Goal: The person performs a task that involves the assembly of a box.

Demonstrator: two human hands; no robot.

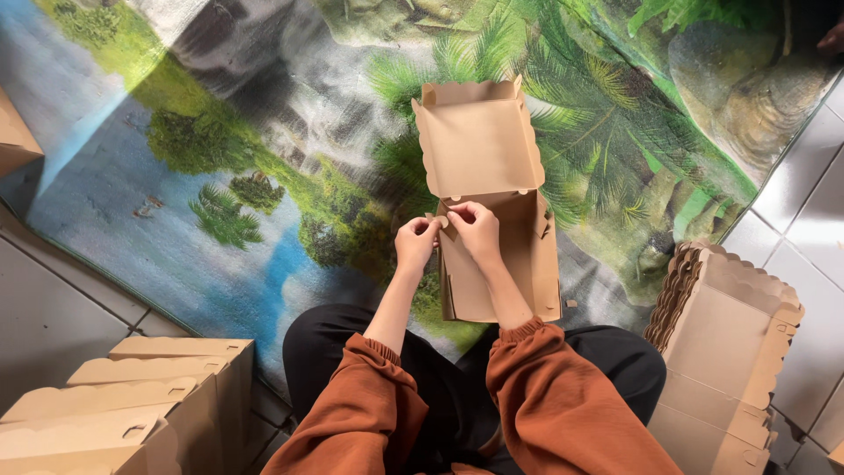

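Observation:
A brown cardboard box lies half folded on a printed rug in front of my knees, its scalloped lid standing open and away from me. My left hand pinches a small tab at the box's left corner. My right hand grips the same corner flap from the right, fingertips meeting those of the left hand. Both arms wear rust-orange sleeves.
The rug shows a landscape of trees and water. Several folded boxes stand at the lower left. A stack of flat box blanks lies at the right on grey floor tiles. Another box corner shows at the left edge.

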